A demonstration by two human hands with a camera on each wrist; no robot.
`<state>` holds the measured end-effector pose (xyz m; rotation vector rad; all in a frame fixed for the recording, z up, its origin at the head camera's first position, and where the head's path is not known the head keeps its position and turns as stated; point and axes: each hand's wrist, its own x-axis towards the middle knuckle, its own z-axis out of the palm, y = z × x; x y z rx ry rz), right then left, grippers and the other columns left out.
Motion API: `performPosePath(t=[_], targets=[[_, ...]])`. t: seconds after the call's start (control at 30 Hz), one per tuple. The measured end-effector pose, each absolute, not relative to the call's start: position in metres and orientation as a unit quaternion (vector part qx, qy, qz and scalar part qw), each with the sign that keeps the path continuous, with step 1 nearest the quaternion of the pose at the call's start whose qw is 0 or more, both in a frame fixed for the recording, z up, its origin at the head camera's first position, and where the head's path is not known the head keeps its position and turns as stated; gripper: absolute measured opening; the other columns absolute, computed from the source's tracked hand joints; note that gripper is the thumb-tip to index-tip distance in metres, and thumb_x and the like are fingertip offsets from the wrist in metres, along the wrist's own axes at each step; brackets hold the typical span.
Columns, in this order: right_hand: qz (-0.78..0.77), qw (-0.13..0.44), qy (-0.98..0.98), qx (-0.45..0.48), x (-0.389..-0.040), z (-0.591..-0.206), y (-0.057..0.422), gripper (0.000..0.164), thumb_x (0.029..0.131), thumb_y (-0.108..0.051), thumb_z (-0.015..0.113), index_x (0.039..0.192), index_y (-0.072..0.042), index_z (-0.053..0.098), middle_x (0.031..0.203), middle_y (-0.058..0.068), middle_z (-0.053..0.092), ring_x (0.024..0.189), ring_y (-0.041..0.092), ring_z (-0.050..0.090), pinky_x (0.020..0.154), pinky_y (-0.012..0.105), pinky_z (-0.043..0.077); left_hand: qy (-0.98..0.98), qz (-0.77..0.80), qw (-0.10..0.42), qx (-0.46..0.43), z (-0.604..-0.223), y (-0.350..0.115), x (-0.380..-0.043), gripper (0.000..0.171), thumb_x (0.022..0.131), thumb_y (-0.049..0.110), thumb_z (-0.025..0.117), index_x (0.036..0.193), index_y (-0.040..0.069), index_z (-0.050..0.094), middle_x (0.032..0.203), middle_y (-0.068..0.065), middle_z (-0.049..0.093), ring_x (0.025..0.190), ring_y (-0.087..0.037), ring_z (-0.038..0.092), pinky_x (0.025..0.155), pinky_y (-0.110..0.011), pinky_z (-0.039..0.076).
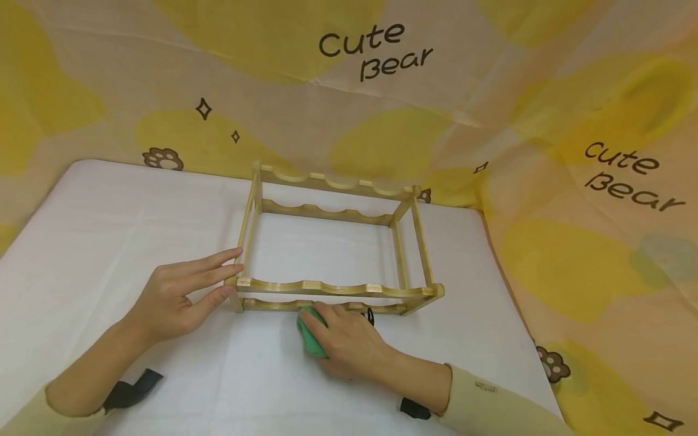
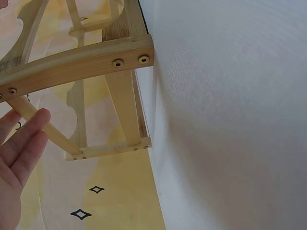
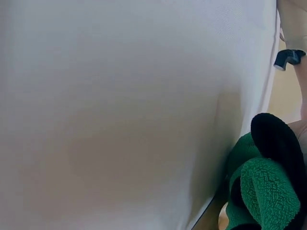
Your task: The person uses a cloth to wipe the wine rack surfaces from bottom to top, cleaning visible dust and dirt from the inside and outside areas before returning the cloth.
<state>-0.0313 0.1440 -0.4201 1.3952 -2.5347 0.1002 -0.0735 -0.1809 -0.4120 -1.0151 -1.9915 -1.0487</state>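
A pale wooden rack with scalloped rails stands on the white-covered table. My left hand is at its front left corner, fingers nearly straight and touching the side frame, thumb by the front post. In the left wrist view those fingers lie along a slanting wooden bar. My right hand grips a bunched green cloth against the rack's lower front rail. Up close in the right wrist view, the terry cloth shows dark parts; a small black loop sticks out beside the hand.
The white table cover spreads around the rack. Behind and to the right hangs a yellow and beige printed curtain, close to the rack's back edge. Dark straps show near both wrists.
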Motion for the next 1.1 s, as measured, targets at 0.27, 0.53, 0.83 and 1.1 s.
performPosePath(t=[0.27, 0.53, 0.83, 1.1], targets=[[0.016, 0.134, -0.854, 0.503, -0.036, -0.416, 0.120, 0.058, 0.082, -0.026, 0.081, 0.133, -0.010, 0.061, 0.127, 0.009, 0.066, 0.100, 0.020, 0.070, 0.083, 0.027, 0.061, -0.767, -0.396, 0.329, -0.384, -0.410, -0.182, -0.073, 0.046, 0.109, 0.040, 0.058, 0.109, 0.000, 0.081, 0.120, -0.019, 0.075, 0.125, 0.005, 0.059, 0.100, -0.009, 0.045], [-0.047, 0.168, -0.826, 0.537, -0.039, -0.417, 0.095, 0.036, 0.098, -0.017, 0.061, 0.135, -0.014, 0.061, 0.124, 0.004, 0.065, 0.097, 0.017, 0.070, 0.077, 0.025, 0.061, -0.768, -0.398, 0.327, -0.380, -0.410, -0.182, -0.072, 0.047, 0.109, 0.041, 0.058, 0.108, 0.000, 0.081, 0.121, -0.017, 0.075, 0.124, 0.004, 0.060, 0.099, -0.008, 0.045], [-0.150, 0.223, -0.770, 0.578, -0.042, -0.422, 0.079, 0.038, 0.110, -0.016, 0.038, 0.141, -0.018, 0.060, 0.129, 0.003, 0.062, 0.086, 0.015, 0.061, 0.061, 0.025, 0.056, -0.768, -0.404, 0.323, -0.378, -0.411, -0.180, -0.071, 0.047, 0.109, 0.041, 0.058, 0.108, 0.000, 0.081, 0.123, -0.016, 0.074, 0.123, 0.004, 0.061, 0.099, -0.008, 0.045], [-0.175, 0.268, -0.749, 0.580, -0.040, -0.426, 0.082, 0.040, 0.108, -0.017, 0.036, 0.137, -0.018, 0.064, 0.124, 0.004, 0.064, 0.077, 0.016, 0.059, 0.051, 0.024, 0.051, -0.768, -0.402, 0.323, -0.378, -0.411, -0.180, -0.072, 0.048, 0.109, 0.041, 0.058, 0.107, -0.001, 0.081, 0.123, -0.015, 0.074, 0.123, 0.004, 0.061, 0.099, -0.008, 0.046]])
